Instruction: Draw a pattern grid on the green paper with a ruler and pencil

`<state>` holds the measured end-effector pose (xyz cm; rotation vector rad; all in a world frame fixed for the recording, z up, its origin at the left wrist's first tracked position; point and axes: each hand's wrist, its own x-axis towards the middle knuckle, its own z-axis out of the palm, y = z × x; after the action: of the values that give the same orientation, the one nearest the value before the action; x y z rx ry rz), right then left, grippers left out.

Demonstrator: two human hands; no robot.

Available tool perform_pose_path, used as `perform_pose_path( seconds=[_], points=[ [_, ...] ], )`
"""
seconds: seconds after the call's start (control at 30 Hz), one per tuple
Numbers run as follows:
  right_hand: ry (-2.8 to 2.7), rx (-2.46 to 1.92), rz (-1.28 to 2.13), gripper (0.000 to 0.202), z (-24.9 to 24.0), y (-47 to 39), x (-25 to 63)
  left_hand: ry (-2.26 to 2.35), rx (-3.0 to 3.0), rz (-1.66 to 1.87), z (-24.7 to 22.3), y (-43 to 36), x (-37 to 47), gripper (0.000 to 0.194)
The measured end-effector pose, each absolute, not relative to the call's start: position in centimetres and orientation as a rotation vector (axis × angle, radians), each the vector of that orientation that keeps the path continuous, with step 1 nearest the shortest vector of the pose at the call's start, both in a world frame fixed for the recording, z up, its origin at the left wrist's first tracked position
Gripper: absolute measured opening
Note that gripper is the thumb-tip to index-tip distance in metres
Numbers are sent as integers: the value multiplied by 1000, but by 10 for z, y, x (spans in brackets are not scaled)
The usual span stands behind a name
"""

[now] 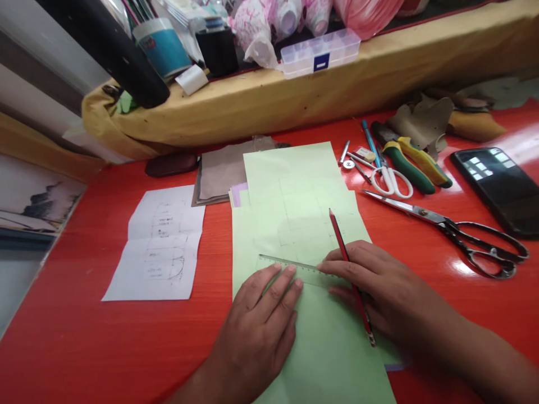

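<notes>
Cup (pixel 165 51) of thin sticks (pixel 137 10) beyond green paper (pixel 295 168)

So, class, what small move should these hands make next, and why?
Probably settle the ruler before drawing: both the left hand and the right hand have fingers at it on the green paper, while the pencil sits tucked in the right hand, both its ends away from the ruler.

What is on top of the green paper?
A ruler, the left hand, and the right hand holding a red pencil. Faint lines also show; any marks under the hands are hidden.
</notes>
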<state>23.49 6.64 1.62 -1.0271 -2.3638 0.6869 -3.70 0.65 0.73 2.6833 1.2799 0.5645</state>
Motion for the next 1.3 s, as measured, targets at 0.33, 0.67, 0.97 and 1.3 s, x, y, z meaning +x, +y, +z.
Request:
perform_pose_path(
  seconds=[0.33,0.67,0.97,1.3],
  points=[
    [-2364,-1028,690,26,17,67,234,1265,2671,559,7,6,-38,41],
    [-2366,-1033,684,27,17,65,234,1272,2677,569,7,6,-37,41],
    [-2389,-1020,679,27,17,66,234,1260,2669,550,6,6,-38,42],
    [-2394,-1019,668,27,17,65,234,1272,2678,544,6,5,-38,42]
  ],
)
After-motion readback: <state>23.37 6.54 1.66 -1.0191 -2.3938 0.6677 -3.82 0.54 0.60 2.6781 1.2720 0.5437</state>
